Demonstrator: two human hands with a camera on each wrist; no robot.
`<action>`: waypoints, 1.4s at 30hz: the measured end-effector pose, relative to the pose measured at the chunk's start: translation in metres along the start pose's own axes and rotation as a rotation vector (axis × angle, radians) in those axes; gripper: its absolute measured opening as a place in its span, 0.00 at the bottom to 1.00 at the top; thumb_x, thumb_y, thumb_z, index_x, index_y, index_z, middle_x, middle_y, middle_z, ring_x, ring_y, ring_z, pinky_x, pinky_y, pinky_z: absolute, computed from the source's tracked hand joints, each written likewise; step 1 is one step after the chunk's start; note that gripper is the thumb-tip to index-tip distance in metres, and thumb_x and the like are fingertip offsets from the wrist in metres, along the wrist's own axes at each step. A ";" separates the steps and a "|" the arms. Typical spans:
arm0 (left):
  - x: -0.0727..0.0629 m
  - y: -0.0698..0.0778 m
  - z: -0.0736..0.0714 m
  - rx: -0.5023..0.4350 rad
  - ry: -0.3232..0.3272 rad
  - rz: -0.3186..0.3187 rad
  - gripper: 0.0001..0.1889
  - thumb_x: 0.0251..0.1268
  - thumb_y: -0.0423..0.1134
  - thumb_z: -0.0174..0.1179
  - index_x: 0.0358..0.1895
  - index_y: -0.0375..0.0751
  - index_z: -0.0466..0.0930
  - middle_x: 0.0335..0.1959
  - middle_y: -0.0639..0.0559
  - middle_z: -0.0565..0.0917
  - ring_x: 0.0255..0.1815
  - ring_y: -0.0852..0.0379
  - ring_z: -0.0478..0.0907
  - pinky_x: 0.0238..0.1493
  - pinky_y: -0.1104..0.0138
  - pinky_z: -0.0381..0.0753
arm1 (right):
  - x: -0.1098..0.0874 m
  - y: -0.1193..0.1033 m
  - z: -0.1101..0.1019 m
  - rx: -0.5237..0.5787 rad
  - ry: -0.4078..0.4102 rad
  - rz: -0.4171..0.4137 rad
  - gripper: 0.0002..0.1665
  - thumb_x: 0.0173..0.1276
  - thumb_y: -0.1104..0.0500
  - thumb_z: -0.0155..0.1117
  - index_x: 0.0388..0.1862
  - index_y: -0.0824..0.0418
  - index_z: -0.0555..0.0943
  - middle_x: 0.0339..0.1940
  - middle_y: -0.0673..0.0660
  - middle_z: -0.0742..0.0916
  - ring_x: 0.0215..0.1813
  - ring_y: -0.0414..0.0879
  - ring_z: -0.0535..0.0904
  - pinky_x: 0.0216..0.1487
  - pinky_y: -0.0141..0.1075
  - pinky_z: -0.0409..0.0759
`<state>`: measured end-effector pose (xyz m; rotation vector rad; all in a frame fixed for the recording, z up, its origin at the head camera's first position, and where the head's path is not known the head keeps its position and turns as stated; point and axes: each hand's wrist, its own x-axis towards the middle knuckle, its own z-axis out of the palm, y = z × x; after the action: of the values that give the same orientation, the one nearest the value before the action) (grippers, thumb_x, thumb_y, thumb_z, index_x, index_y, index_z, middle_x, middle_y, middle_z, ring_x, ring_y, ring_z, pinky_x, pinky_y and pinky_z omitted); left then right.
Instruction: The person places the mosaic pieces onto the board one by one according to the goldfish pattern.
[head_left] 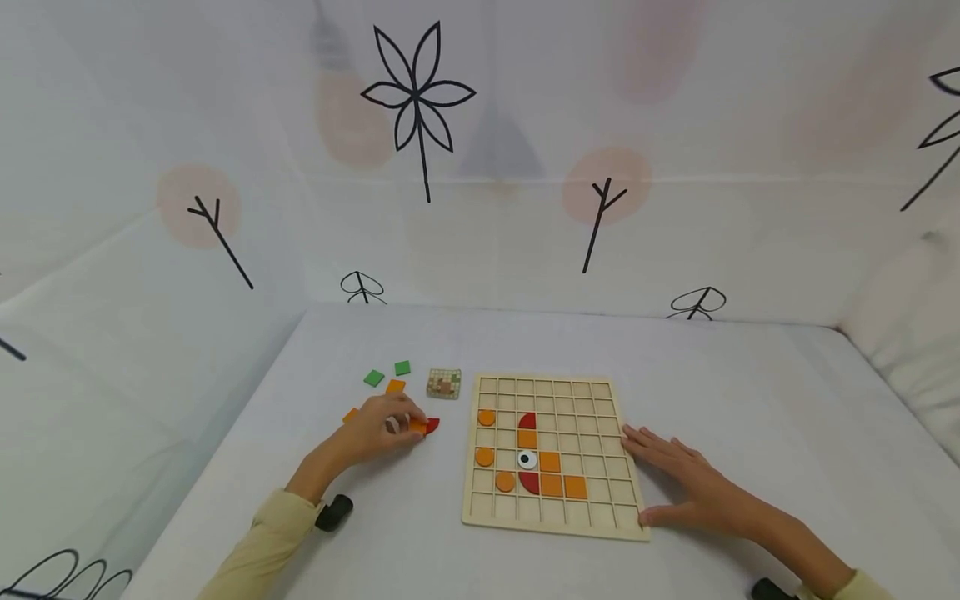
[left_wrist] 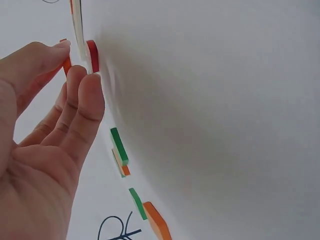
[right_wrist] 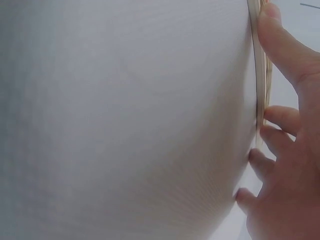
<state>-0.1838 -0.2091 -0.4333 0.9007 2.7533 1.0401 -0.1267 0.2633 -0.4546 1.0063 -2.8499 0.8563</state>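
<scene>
My left hand [head_left: 384, 423] pinches an orange square tile [left_wrist: 67, 64] between thumb and fingertips, left of the board. Right beside those fingertips lies a red rounded piece [head_left: 432, 426] on the table. The wooden grid board [head_left: 592, 417] holds orange squares [head_left: 575, 487], orange discs [head_left: 485, 457], two red curved pieces [head_left: 529, 482] and a black-and-white eye piece [head_left: 527, 459]. With fingers spread, my right hand [head_left: 697, 492] rests at the board's right edge, its thumb touching the near corner area.
Two green tiles [head_left: 373, 378] and more orange tiles [head_left: 395, 386] lie beyond and left of my left hand. A small patterned card [head_left: 444, 383] sits by the board's far left corner. A white cloth with plant drawings [head_left: 495, 242] rises behind the table.
</scene>
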 end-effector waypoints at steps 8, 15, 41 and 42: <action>0.004 0.017 0.003 -0.012 0.019 0.082 0.09 0.57 0.33 0.66 0.41 0.40 0.86 0.37 0.56 0.80 0.35 0.57 0.74 0.32 0.71 0.78 | -0.001 0.000 0.000 0.001 -0.003 0.003 0.52 0.50 0.36 0.69 0.71 0.54 0.64 0.72 0.58 0.66 0.74 0.30 0.44 0.62 0.17 0.31; 0.015 0.037 0.008 -0.016 0.029 0.098 0.08 0.58 0.33 0.64 0.41 0.40 0.85 0.36 0.56 0.78 0.33 0.56 0.73 0.31 0.71 0.76 | 0.000 0.001 0.001 0.016 -0.005 0.018 0.52 0.51 0.36 0.69 0.72 0.52 0.64 0.73 0.56 0.65 0.74 0.33 0.45 0.63 0.18 0.30; 0.066 0.093 0.054 -0.065 -0.130 0.283 0.09 0.63 0.33 0.61 0.45 0.37 0.83 0.41 0.53 0.76 0.36 0.56 0.72 0.34 0.77 0.75 | -0.001 0.005 0.002 0.032 -0.023 0.036 0.53 0.50 0.34 0.67 0.72 0.52 0.63 0.73 0.57 0.65 0.75 0.38 0.48 0.62 0.18 0.31; 0.068 0.094 0.057 -0.067 -0.133 0.297 0.09 0.63 0.33 0.61 0.45 0.36 0.83 0.41 0.52 0.76 0.36 0.56 0.73 0.34 0.77 0.75 | -0.002 0.004 0.002 0.036 -0.029 0.046 0.53 0.50 0.33 0.67 0.72 0.52 0.63 0.73 0.57 0.64 0.75 0.40 0.48 0.63 0.18 0.31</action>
<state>-0.1783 -0.0824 -0.4086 1.3451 2.5122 1.0600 -0.1275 0.2662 -0.4587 0.9679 -2.9027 0.9073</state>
